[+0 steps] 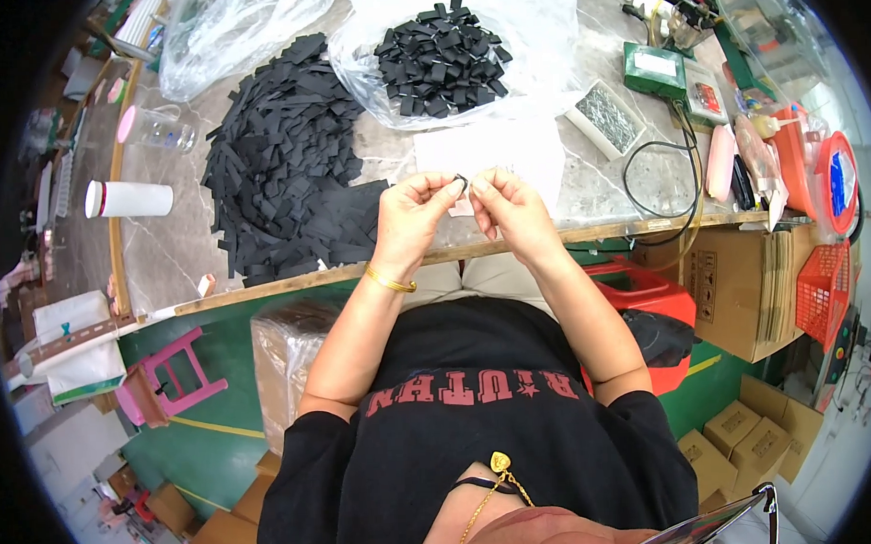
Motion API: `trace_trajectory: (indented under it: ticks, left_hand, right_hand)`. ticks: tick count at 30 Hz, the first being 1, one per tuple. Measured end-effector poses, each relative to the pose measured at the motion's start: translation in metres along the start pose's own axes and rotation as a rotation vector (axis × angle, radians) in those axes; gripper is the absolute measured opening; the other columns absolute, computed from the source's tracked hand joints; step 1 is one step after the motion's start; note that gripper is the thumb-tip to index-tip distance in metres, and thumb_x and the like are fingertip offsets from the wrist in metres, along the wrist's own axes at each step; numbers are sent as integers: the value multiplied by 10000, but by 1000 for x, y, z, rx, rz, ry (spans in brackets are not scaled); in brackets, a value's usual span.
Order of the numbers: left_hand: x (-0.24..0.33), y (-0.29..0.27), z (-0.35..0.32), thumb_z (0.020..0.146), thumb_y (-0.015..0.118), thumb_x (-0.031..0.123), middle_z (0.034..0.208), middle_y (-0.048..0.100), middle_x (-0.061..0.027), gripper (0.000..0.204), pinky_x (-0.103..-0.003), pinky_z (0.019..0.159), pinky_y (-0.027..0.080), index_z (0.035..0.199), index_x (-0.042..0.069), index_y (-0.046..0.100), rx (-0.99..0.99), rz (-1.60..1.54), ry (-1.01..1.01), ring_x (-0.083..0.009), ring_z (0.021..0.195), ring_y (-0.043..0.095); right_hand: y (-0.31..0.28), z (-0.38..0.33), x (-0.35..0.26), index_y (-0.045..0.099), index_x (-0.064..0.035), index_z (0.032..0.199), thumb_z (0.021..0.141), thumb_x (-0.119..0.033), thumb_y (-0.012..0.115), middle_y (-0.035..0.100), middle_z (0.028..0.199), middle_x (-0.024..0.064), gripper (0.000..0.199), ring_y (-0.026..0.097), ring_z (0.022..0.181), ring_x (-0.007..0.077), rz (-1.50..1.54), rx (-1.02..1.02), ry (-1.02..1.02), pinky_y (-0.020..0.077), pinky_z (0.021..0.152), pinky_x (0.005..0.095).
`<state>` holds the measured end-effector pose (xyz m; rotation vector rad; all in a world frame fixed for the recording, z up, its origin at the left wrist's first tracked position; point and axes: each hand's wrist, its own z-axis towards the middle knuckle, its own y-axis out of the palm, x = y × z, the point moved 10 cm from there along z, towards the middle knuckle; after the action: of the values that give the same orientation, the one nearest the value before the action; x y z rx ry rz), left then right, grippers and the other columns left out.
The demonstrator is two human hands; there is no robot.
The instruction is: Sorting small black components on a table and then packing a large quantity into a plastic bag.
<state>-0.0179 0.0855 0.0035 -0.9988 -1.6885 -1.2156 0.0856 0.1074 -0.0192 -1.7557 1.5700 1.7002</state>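
Over the table's front edge my two hands meet fingertip to fingertip. My left hand (408, 220) pinches a small black strip (461, 182), which looks bent into a loop. My right hand (513, 212) is closed, thumb against forefinger, right beside that loop; what lies between these fingertips is too small to make out. A white sheet (532, 153) lies under and behind the hands. To the left spreads a big heap of flat black strips (287, 152). Behind, on a clear plastic bag (352, 78), sits a pile of folded black pieces (441, 61) with glints of metal.
A white tray of small metal parts (605, 119) stands right of the sheet. Beyond it are a green box (654, 70) and a looping black cable (627, 174). At left lie a white cup (131, 198) and a clear bottle (162, 130). A red stool (652, 288) stands below the table.
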Motion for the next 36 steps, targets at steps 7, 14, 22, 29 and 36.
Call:
trace_trajectory:
  ticks: [7,14,22,29,36]
  left_hand:
    - [-17,-2,3,803,603,87,773,611,-44,147,-200,626,419,905,-18,601,-29,-168,-111,-78,669,531]
    - [-20,7,2,804,601,82,770,611,-45,138,-206,623,426,904,-14,602,-79,-288,-144,-83,661,533]
    - [-18,11,0,801,603,76,773,612,-46,122,-212,641,438,881,-16,605,-68,-277,-129,-86,665,542]
    - [-14,9,18,770,634,83,765,602,-36,140,-192,608,414,875,-4,606,-79,-175,-73,-89,648,526]
    - [82,0,151,754,664,207,974,614,-90,395,-206,688,435,1057,-20,552,73,493,318,-106,829,561]
  right_hand:
    - [-8,-3,-20,608,-27,979,844,-170,559,597,750,23,203,528,594,60,-69,85,-114,391,451,162]
    - [-10,-1,-17,637,-16,936,810,-105,592,603,770,34,161,541,611,70,-24,66,-212,398,471,174]
    - [-13,-4,-17,633,-10,932,806,-93,598,604,810,58,154,530,591,88,-25,127,-311,390,469,179]
    - [-27,-2,-23,634,-9,912,810,-99,595,607,798,33,141,538,582,61,-93,239,-278,400,466,162]
    - [-81,33,-77,636,-19,889,792,-139,607,627,804,43,157,578,599,118,-599,371,-287,444,518,236]
